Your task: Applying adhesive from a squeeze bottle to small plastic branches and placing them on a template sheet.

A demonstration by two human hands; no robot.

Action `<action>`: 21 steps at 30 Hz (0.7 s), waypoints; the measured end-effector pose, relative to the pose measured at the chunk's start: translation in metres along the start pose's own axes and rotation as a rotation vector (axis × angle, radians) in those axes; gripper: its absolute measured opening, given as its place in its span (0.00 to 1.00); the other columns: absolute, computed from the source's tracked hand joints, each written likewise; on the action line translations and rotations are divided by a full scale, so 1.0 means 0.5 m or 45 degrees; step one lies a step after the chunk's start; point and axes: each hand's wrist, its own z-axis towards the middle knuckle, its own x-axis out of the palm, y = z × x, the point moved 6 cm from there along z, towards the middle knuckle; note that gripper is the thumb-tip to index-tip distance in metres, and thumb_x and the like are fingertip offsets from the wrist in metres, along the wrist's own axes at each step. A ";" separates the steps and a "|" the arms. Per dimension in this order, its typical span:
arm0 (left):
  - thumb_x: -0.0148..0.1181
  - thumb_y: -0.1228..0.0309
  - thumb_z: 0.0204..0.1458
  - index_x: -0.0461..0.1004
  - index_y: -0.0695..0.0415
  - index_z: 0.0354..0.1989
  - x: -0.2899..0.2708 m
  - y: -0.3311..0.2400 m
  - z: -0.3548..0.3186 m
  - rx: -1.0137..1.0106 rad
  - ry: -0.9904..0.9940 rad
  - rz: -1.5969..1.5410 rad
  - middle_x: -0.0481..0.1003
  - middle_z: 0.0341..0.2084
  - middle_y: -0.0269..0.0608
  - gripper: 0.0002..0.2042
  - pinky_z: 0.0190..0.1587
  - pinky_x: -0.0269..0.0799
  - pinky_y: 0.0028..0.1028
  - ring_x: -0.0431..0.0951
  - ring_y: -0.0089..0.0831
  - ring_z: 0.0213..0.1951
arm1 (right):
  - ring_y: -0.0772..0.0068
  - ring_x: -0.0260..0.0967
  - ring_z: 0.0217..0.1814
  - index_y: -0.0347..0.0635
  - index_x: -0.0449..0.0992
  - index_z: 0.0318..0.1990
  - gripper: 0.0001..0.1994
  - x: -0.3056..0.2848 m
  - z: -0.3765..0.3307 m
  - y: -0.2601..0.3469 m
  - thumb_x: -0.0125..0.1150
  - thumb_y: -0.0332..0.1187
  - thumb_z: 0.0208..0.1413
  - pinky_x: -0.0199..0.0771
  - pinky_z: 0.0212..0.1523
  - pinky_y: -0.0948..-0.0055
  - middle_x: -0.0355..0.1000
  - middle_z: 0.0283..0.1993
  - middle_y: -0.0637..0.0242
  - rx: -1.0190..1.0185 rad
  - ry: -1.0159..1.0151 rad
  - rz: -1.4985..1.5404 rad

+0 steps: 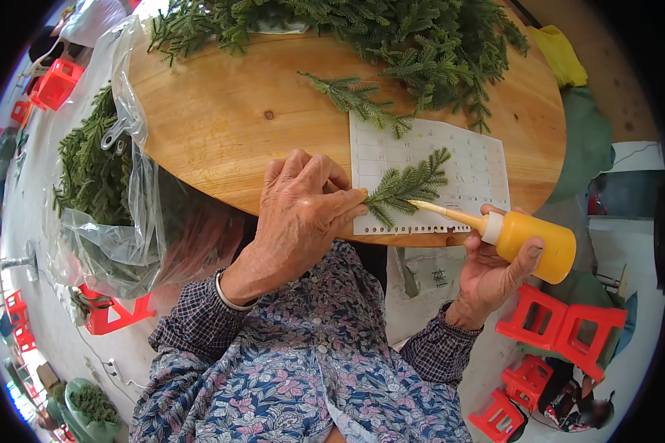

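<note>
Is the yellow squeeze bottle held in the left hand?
No, the right hand holds the yellow squeeze bottle, while the left hand pinches a green sprig.

I had bright, soft light across my left hand (297, 205), glare on the plastic bag (153, 236), edges bowed into black

The left hand (300, 207) pinches, knuckles up, at the fingertips; the right hand (493, 283), palm upward, curls in a grip.

What looks like a handwork workshop around me, wooden table (222, 111), green sprigs (421, 37) heaped on its far side, clear plastic bag (114, 247) of more at left, red stools (565, 325) left and right
</note>
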 end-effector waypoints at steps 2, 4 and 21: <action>0.68 0.71 0.40 0.83 0.53 0.31 -0.002 -0.001 0.001 -0.004 0.005 0.002 0.71 0.29 0.29 0.08 0.44 0.56 0.30 0.63 0.27 0.32 | 0.70 0.70 0.16 0.41 0.69 0.49 0.26 -0.002 0.002 0.000 0.58 0.54 0.53 0.69 0.15 0.85 0.76 0.36 0.47 0.004 -0.008 0.004; 0.68 0.71 0.40 0.83 0.52 0.31 -0.003 -0.002 0.003 -0.001 0.010 0.005 0.71 0.29 0.29 0.08 0.43 0.56 0.30 0.63 0.27 0.32 | 0.70 0.70 0.15 0.41 0.70 0.48 0.26 -0.004 0.004 0.003 0.58 0.54 0.53 0.69 0.15 0.85 0.76 0.36 0.47 -0.007 -0.032 0.008; 0.65 0.71 0.41 0.81 0.50 0.29 0.001 -0.001 0.008 0.009 0.035 0.015 0.68 0.29 0.29 0.05 0.43 0.57 0.31 0.63 0.29 0.32 | 0.72 0.66 0.15 0.39 0.72 0.45 0.25 -0.021 0.019 0.006 0.56 0.54 0.55 0.66 0.16 0.84 0.75 0.36 0.47 0.009 -0.080 -0.013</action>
